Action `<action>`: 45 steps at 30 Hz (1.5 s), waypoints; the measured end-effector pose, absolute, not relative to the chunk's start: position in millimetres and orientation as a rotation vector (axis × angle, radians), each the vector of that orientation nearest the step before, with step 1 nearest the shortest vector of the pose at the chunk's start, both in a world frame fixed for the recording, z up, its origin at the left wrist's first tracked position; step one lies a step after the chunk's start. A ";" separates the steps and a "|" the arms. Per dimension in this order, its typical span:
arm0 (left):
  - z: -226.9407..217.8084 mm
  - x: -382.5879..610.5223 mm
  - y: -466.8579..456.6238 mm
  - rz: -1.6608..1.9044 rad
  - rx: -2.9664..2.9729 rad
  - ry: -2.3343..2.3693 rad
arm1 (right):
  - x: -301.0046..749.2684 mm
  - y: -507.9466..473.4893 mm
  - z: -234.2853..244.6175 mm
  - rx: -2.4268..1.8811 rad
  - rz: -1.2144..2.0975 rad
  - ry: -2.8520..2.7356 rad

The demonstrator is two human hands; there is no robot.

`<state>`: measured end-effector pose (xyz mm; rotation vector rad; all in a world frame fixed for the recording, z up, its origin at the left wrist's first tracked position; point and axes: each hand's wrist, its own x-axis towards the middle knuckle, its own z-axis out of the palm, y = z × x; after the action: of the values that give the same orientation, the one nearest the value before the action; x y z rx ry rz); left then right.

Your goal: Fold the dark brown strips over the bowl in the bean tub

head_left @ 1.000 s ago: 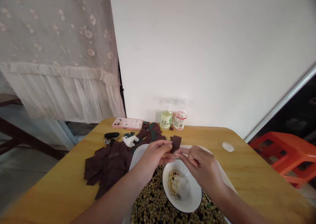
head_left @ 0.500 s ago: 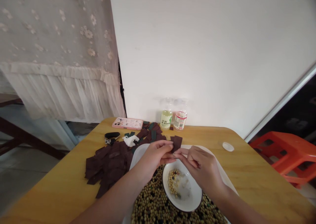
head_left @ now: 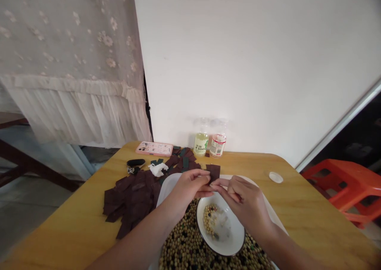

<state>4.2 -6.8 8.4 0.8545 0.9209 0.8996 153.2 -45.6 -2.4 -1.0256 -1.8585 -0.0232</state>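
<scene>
Both my hands meet above a white bowl that holds a few pale and dark beans. My left hand pinches a small dark brown packet by its lower edge. The fingers of my right hand are closed on the same packet from the right. The bowl sits on a heap of mixed beans in a white tray.
A pile of dark brown and green packets lies left of the tray on the wooden table. Behind it lie a pink phone, a black key fob, crumpled white paper and two small bottles. A white cap lies right; an orange stool stands beyond.
The hands stay almost where they were, with only small finger movements on the packet. The view has shifted slightly.
</scene>
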 end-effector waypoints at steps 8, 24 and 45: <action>7.9 4.2 -6.0 0.909 0.825 0.914 | 152.3 -46.1 -2.0 -1.010 -0.016 -1.854; 8.8 5.3 -7.2 0.927 0.825 0.924 | 149.8 -47.2 1.6 -0.988 -0.091 -1.884; 3.3 3.0 -5.5 0.910 0.826 0.874 | 151.9 -45.1 0.6 -1.021 -0.034 -1.853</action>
<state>3.0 -5.5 3.3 0.8260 0.8740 0.9097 151.9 -45.1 0.6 -1.0212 -1.8527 -0.0342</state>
